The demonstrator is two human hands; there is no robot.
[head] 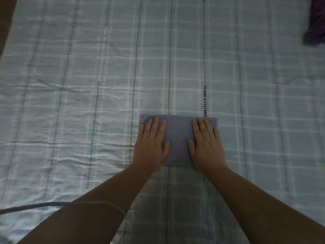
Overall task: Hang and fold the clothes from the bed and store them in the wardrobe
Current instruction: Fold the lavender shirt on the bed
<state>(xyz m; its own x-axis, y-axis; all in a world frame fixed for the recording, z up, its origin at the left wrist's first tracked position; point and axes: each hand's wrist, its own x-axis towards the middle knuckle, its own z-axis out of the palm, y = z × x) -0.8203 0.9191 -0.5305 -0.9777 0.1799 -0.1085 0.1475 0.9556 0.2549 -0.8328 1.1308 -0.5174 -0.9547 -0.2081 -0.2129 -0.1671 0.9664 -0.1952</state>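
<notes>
Bedsheet (70,85), folded cloth (178,138) under both hands (151,147) (206,147)

The left hand (151,147) and right hand (205,147) are bare, nails short on the fingers (155,126). Both forearms are bare up to the frame edge. Well behind the left fingers, a thin pale cable (105,202) loops across the left forearm (105,187).

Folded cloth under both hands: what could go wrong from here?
1. The left hand and right hand press the folded cloth flat on the wrinkled bed sheet; lifting it carelessly could let the folds slip open.
2. Its far left corner looks bunched, so it may store untidily.
3. The purple garment at the far right edge could be overlooked.
</notes>
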